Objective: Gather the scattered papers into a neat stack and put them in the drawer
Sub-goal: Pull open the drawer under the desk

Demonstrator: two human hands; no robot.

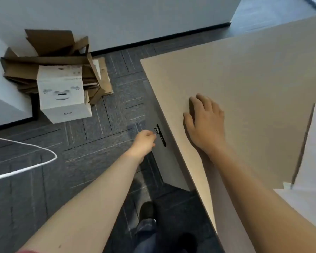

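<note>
White papers (312, 161) lie on the beige desk (244, 73) at the right edge of the head view, partly cut off. The grey drawer front (169, 161) sits under the desk's left edge, with a black lock plate and a small metal key (156, 131) in it. My left hand (144, 143) is down at the lock, fingers pinched on the key. My right hand (204, 123) rests flat on the desk near its left edge, fingers spread, holding nothing.
A pile of flattened cardboard (53, 70) and a white product box (62, 94) stand on the carpet by the wall at the left. A white cable (35, 161) crosses the floor. My shoe (147, 209) is below the drawer.
</note>
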